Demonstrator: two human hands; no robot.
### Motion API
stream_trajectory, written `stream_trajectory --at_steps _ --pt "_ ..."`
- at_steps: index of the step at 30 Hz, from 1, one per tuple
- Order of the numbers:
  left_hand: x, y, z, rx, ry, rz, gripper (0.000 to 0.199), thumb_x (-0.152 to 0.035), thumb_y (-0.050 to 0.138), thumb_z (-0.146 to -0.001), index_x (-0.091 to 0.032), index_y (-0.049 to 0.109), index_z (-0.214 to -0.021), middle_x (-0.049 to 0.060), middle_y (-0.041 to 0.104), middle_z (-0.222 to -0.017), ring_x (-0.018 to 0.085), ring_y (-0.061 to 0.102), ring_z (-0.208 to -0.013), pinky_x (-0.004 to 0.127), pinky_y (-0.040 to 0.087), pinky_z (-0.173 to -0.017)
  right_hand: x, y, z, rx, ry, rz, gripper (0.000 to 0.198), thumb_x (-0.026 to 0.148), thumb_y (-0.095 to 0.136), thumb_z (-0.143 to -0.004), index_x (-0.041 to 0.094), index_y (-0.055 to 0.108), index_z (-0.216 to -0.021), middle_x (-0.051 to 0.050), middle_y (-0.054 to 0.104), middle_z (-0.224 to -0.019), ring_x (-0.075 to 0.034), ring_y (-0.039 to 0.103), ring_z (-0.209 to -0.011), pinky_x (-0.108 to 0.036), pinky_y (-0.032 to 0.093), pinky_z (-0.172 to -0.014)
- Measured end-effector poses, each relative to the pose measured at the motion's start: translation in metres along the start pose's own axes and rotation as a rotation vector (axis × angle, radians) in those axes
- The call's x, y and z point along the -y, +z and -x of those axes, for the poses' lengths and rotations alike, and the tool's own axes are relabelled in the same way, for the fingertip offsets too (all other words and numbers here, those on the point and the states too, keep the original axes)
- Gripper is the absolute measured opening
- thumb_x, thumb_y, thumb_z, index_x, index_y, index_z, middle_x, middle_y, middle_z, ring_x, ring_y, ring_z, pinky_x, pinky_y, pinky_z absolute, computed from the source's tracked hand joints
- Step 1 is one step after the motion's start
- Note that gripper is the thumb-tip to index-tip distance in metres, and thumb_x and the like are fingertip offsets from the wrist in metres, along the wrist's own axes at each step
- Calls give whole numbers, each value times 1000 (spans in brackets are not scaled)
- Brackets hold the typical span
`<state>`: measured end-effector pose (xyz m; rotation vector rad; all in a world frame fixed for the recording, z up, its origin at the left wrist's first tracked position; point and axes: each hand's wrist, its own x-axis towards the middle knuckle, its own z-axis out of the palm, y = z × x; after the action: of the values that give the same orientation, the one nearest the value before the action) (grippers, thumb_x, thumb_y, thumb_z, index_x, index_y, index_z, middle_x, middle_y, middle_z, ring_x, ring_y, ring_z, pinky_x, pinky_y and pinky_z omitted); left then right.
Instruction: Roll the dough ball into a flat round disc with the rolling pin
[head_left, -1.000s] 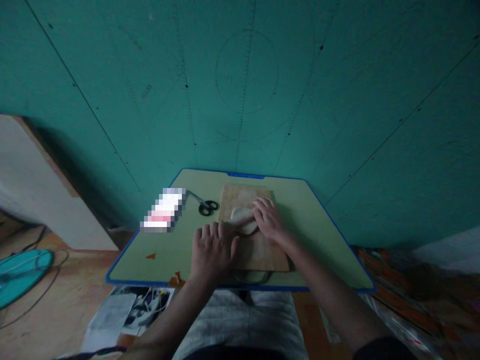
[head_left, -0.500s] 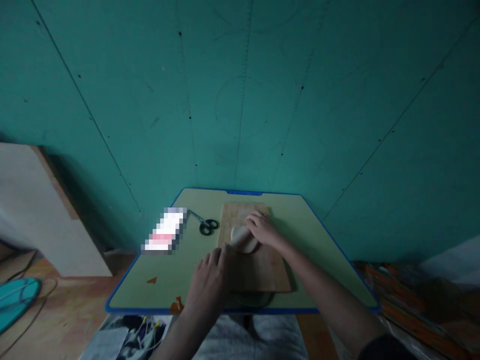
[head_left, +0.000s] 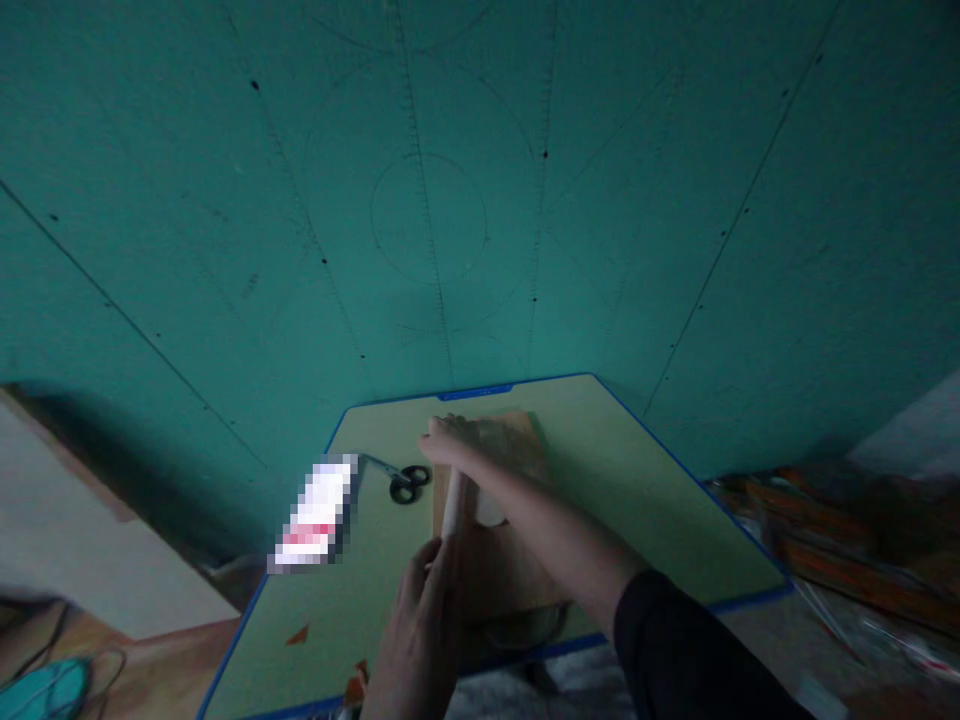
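Observation:
A pale rolling pin [head_left: 453, 508] lies along the left side of a wooden board [head_left: 501, 575], pointing nearly straight away from me. Around its near end is my left hand [head_left: 421, 610], fingers closed. My right hand [head_left: 448, 442] reaches across the board and is closed over the far end. Just right of the pin, a flat pale piece of dough [head_left: 491, 510] rests on the board, partly covered by my right forearm.
Scissors [head_left: 405, 484] with black handles lie left of the board, beside a blurred-out white and pink rectangle [head_left: 315, 515]. Small orange-brown scraps [head_left: 298, 635] are on the blue-edged table [head_left: 637, 500]. A green wall [head_left: 465, 230] stands right behind it.
The rolling pin has swung from a slant across the dough to the dough's left side. My right hand has moved left with its far end. The whole view has tilted.

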<state>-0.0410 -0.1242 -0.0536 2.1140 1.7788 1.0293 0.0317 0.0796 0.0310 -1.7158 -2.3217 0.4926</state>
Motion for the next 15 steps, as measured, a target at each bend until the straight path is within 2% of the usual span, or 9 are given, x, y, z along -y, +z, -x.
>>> stream_trajectory --at_steps 3,5,9,12,15 --pt "-2 2 0 -19 37 -15 52 -18 37 -98 -24 38 -150 14 50 -144 26 54 -128 42 51 -103 6 10 2 -38 -24 39 36 33 49 -88 15 67 -113 -18 63 -126 -31 57 -119 -46 42 -98" --pt "-4 -1 -1 -3 75 -22 58 -15 36 -97 -25 29 -154 13 41 -153 27 44 -138 44 46 -109 4 16 3 -72 -62 67 36 32 50 -88 15 64 -116 -19 60 -129 -31 53 -123 -47 38 -102" --pt "-15 -7 -8 63 158 -46 64 -11 33 -96 -26 18 -156 10 25 -162 27 28 -147 47 42 -112 -9 21 4 -91 -141 108 35 26 49 -89 15 60 -120 -17 58 -128 -28 52 -121 -43 38 -101" --pt "-27 -6 -14 113 249 -44 65 -11 35 -96 -23 17 -157 13 19 -163 29 22 -148 51 41 -112 -19 19 4 -70 -198 127 33 25 48 -89 16 61 -119 -15 60 -125 -27 51 -120 -41 38 -101" --pt "-38 -1 -19 166 273 -12 65 -8 39 -94 -20 23 -155 14 22 -162 31 17 -149 54 40 -112 -28 17 3 -55 -242 137 33 26 46 -90 17 62 -118 -13 59 -127 -27 49 -121 -40 37 -102"
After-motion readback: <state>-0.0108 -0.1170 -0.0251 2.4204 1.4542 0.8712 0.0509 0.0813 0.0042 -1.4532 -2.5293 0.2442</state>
